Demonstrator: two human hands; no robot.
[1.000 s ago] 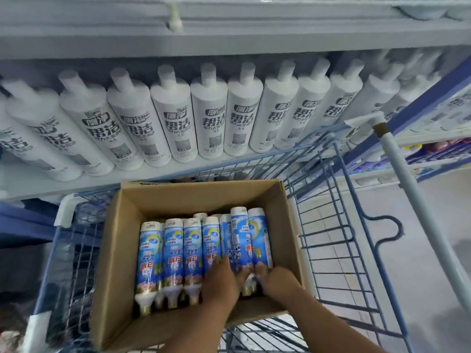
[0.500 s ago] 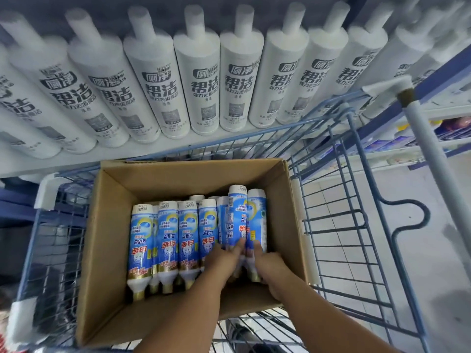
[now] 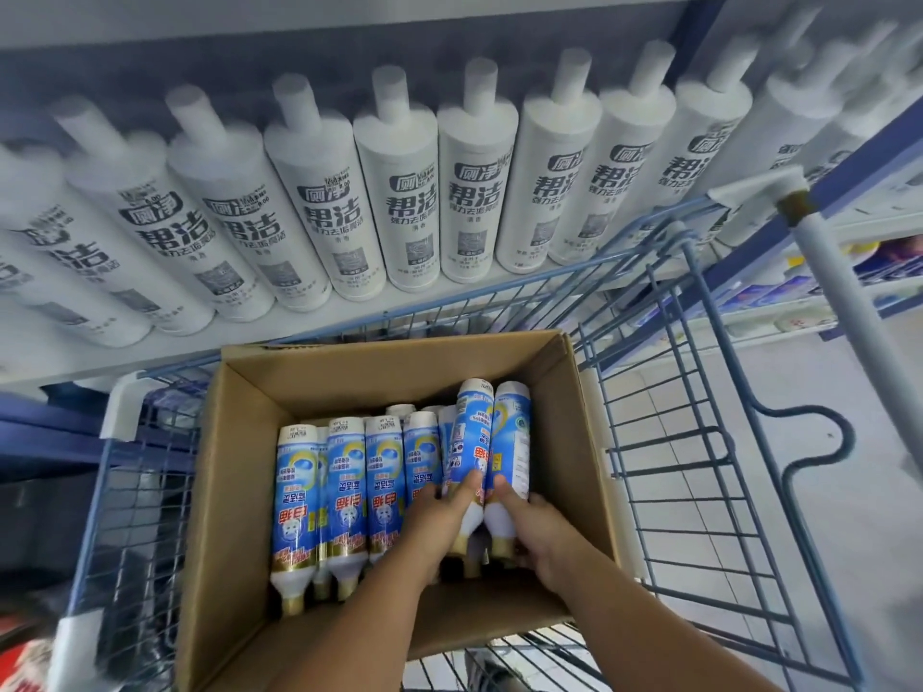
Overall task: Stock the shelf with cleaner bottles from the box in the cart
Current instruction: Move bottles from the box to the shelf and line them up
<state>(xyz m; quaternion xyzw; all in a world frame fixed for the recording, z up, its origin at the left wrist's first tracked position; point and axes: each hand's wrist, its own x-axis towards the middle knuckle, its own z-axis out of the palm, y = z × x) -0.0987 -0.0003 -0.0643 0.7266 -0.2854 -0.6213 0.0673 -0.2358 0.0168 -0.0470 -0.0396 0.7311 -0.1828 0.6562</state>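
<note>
Both hands are reaching into the cardboard box (image 3: 239,491), which is sitting in the blue wire cart (image 3: 699,442); left hand (image 3: 434,521) is curling its grip round one blue cleaner bottle (image 3: 467,442); right hand (image 3: 537,531) is curling round the bottle next to it (image 3: 512,437); both bottles are sticking up above the others (image 3: 344,491), which are lying in a row w/ caps toward the person; shelf (image 3: 200,342) behind the cart is carrying white bottles (image 3: 414,192) side by side.
</note>
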